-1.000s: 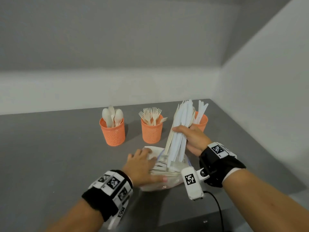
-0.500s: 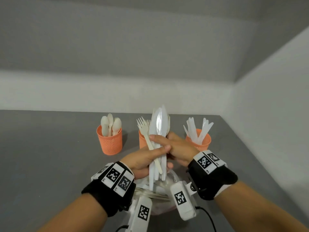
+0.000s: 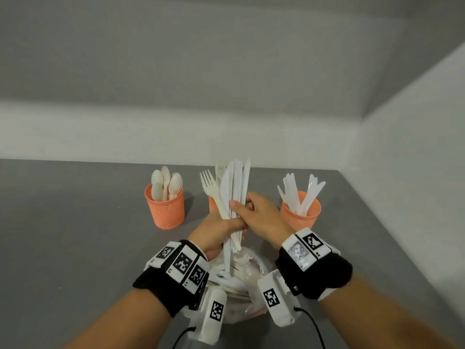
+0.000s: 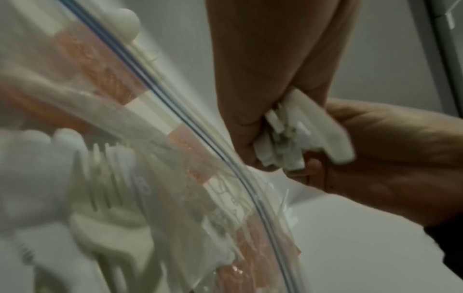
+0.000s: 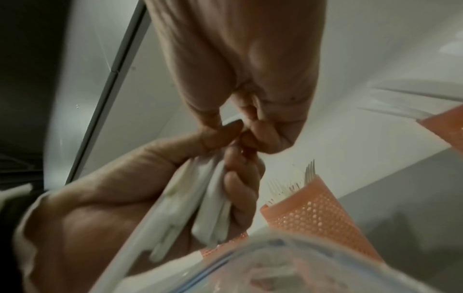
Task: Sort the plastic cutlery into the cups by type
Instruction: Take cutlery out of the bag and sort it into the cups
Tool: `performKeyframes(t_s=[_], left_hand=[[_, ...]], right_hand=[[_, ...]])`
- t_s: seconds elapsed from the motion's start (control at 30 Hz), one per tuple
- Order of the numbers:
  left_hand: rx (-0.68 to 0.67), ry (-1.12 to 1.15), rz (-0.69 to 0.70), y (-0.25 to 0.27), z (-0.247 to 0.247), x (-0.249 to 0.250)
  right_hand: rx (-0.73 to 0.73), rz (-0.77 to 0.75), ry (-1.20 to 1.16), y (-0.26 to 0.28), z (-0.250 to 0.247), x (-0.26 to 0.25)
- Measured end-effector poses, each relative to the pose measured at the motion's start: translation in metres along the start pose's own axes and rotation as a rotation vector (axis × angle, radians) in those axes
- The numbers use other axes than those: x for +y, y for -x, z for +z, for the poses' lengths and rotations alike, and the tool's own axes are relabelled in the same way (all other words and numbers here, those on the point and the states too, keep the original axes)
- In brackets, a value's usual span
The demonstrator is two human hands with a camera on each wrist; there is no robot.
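My left hand [image 3: 219, 229] grips an upright bundle of cutlery [image 3: 235, 187], several white knives plus one cream fork, by the handles. My right hand [image 3: 256, 212] pinches the same bundle from the right, thumb across the knives. The handle ends [image 4: 288, 142] stick out below the left hand in the left wrist view, and the bundle [image 5: 200, 200] also shows in the right wrist view. Three orange mesh cups stand behind: spoon cup [image 3: 164, 210], fork cup [image 3: 212, 204] mostly hidden by my hands, and knife cup [image 3: 300, 215].
A clear zip bag [image 3: 244, 275] holding more mixed cutlery lies on the grey table [image 3: 75, 235] right under my wrists. White walls close the back and the right side. The fork cup [image 5: 315, 214] stands close beside the hands.
A second ago my right hand alone held the bundle near the knife cup while the left pressed on the bag. The left hand has since risen and both hands hold the bundle at the centre.
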State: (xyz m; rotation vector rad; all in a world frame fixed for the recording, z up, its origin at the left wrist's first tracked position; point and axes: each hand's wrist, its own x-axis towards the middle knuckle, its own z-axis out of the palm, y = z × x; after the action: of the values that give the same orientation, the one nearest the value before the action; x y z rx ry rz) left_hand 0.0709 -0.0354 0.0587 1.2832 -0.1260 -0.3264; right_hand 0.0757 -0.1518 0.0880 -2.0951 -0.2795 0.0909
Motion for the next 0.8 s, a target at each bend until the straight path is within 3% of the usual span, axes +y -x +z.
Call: performKeyframes(t_s=[0.1,0.3,0.53,0.7,0.8], left_hand=[[-0.009,0.030,0.005,0.002,0.000,-0.004],[0.032,0.116,-0.034,0.002,-0.002,-0.008],[0.023,0.130,-0.007,0.002,-0.001,-0.011],[0.044,0.227,-0.072,0.001,-0.002,-0.012],[0.031,0.244,-0.123,0.001,-0.004,-0.012]], right_hand=[[-0.012,0.014,-0.037,-0.002,-0.002,0.003],[-0.017,0.201,-0.338,-0.005,0.006,0.013],[0.005,0.178,-0.341,-0.006,0.012,0.017],[-0.003,0.216,-0.436,-0.005,0.004,0.019],[0.068,0.215,-0.561,-0.004,-0.004,0.015]])
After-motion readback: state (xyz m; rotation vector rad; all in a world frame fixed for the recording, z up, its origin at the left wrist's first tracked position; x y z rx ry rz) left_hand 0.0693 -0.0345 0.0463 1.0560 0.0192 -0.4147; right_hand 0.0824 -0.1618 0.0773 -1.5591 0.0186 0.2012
